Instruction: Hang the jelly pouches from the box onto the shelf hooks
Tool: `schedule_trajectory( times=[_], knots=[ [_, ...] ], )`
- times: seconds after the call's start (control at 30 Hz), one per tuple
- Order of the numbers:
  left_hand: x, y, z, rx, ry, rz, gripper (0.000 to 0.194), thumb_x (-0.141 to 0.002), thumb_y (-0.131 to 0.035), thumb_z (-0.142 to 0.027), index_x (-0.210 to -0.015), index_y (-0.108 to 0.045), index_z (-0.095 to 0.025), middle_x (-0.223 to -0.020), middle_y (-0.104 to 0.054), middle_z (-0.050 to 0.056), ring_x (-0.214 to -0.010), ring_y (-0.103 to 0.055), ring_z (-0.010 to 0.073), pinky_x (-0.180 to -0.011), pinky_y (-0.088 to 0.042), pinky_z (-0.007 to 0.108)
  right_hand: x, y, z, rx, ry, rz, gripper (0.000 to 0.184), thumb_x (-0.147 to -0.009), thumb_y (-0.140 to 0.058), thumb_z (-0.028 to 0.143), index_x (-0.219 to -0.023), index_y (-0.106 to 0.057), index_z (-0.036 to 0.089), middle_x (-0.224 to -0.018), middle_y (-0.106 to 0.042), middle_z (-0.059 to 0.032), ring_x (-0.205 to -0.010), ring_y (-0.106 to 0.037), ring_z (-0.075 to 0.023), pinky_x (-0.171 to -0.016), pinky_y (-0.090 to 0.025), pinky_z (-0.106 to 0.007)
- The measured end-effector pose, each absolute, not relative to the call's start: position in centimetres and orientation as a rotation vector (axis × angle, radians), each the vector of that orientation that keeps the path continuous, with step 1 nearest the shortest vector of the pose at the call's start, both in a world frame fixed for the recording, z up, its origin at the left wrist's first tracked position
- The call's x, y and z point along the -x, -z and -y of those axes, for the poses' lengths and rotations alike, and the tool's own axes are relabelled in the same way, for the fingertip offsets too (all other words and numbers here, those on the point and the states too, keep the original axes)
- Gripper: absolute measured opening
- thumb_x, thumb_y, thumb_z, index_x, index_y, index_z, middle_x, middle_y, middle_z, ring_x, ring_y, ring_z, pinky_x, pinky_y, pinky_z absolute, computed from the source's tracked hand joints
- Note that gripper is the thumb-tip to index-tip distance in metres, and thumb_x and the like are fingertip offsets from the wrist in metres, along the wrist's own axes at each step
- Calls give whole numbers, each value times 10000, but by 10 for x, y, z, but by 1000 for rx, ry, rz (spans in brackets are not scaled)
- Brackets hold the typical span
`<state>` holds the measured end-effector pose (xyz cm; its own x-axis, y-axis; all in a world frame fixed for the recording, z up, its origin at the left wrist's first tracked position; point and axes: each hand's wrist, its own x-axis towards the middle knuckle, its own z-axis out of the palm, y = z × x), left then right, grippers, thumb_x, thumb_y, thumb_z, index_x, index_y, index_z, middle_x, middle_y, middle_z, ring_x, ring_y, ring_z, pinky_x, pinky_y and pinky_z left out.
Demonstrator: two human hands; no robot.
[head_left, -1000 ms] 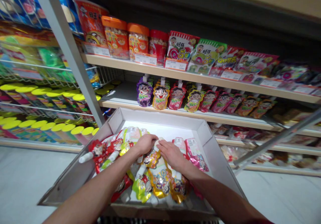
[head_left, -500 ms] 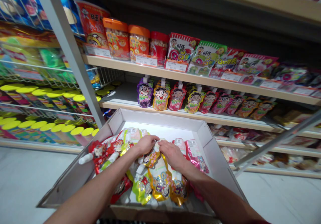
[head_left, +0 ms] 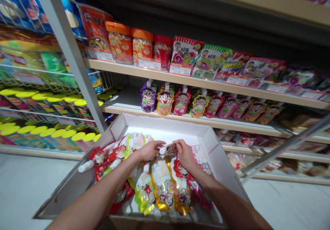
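Observation:
Between my hands is a spouted jelly pouch [head_left: 169, 150], tipped so its white cap faces me. My left hand [head_left: 150, 150] pinches it by the cap end, and my right hand [head_left: 184, 153] has its fingers closed on the other side. Both hands are above an open white cardboard box [head_left: 167, 122]. More jelly pouches lie in the box: a gold one [head_left: 162, 185] below my hands, a green one [head_left: 144, 192] beside it, a red one [head_left: 182, 170] under my right hand and red ones [head_left: 99, 158] at the left. My forearms hide part of the pile.
Behind the box, a shelf [head_left: 129, 111] bears a row of upright jelly pouches [head_left: 165, 101]. Snack jars [head_left: 118, 43] and candy bags [head_left: 210, 58] stand on the shelf above. A grey post [head_left: 68, 48] rises at left, beside wire racks with yellow-lidded cans [head_left: 46, 134].
The pouch in my hands has been lifted and turned, its cap now toward me. My right hand has moved slightly right and up, uncovering more of the gold pouch.

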<state>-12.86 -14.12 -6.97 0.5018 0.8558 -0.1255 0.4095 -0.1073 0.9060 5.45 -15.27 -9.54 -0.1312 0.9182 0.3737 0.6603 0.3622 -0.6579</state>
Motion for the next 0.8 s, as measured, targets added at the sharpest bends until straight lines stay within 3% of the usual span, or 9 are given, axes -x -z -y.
schedule_trajectory(
  times=[0.07,0.2,0.33,0.5,0.67,0.8],
  knots=[
    [127,66,143,-1624,-550,-1041,545,-478,-422,4,-993,-528,-137,-843,-629,20,-704,-552,135,-569,-413,183,-53,98,151,1398,-459,1819,217,-774,-321,239,-802,-530,187,-689,-577,-7,-630,-526,-126,-598,-398,-231],
    [124,66,144,-1466,-573,-955,391,-510,-492,-42,-882,-573,-130,-707,-628,-2,-562,-529,108,-480,-391,177,-51,105,148,1411,-562,1663,218,-754,-333,279,-777,-530,188,-624,-551,7,-550,-496,-118,-516,-387,-219],
    [118,67,142,-1289,-858,-883,327,-572,-589,-224,-883,-573,-125,-782,-629,35,-682,-549,132,-612,-421,218,-46,104,149,1370,-757,1550,220,-746,-345,310,-769,-524,186,-652,-560,5,-547,-504,-114,-484,-399,-215],
    [113,68,138,-1058,-1095,-890,385,-610,-561,-392,-863,-566,-102,-791,-631,74,-692,-560,155,-662,-429,281,-37,94,152,1197,-1047,1513,260,-743,-366,325,-910,-506,183,-779,-586,-12,-638,-538,-121,-516,-438,-220],
    [113,71,136,-1106,-1063,-947,420,-629,-515,-460,-839,-563,-99,-789,-628,74,-691,-557,155,-657,-427,277,-37,96,147,1222,-1048,1524,272,-749,-350,349,-814,-549,175,-778,-583,-14,-651,-536,-131,-501,-457,-229],
    [112,69,134,-1132,-1120,-968,447,-669,-449,-485,-843,-558,-88,-826,-617,85,-696,-543,146,-646,-415,261,-38,92,148,1210,-1101,1503,271,-746,-355,349,-848,-538,177,-807,-578,-17,-655,-539,-128,-454,-459,-211]
  ],
)
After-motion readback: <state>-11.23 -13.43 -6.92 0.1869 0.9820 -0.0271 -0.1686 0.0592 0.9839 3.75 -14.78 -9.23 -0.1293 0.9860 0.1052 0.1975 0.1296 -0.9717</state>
